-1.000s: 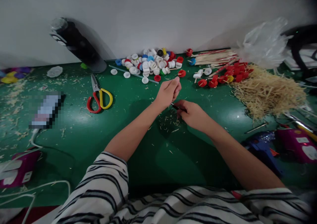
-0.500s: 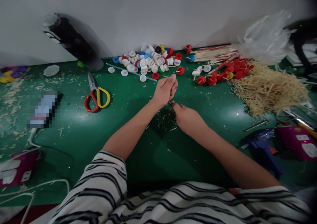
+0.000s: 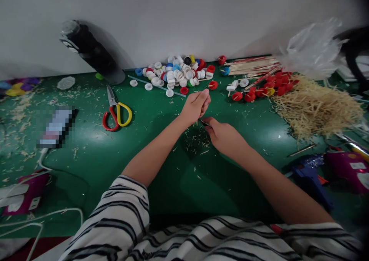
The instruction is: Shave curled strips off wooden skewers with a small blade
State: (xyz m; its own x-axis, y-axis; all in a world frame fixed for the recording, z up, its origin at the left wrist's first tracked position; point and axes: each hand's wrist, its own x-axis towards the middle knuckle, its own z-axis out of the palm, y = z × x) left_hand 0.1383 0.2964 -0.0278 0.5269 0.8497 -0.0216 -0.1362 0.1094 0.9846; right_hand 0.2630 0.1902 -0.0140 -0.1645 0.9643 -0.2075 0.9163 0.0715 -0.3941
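Over the middle of the green table, my left hand (image 3: 196,105) is closed in a fist with the thumb on top; what it grips is hidden by the fingers. Just below and to its right, my right hand (image 3: 220,132) pinches a small dark thin tool (image 3: 204,123), possibly a blade, whose tip points at the left hand's underside. The two hands are close, with a narrow gap between them. Short pale straw clippings (image 3: 201,142) lie scattered on the table beneath them. A loose red bottle cap (image 3: 212,85) with a stick in it lies just beyond the left fist.
Scissors (image 3: 117,111) with red and yellow handles and a phone (image 3: 57,126) lie left. Bottle caps (image 3: 178,74) are heaped at the back by a black bottle (image 3: 95,55). Wooden sticks (image 3: 250,66), a straw pile (image 3: 319,105) and a blue glue gun (image 3: 311,176) are right.
My right hand has drawn slightly away to the right and down, so more of the dark tool shows. More clippings lie below. The whole view has shifted a little.
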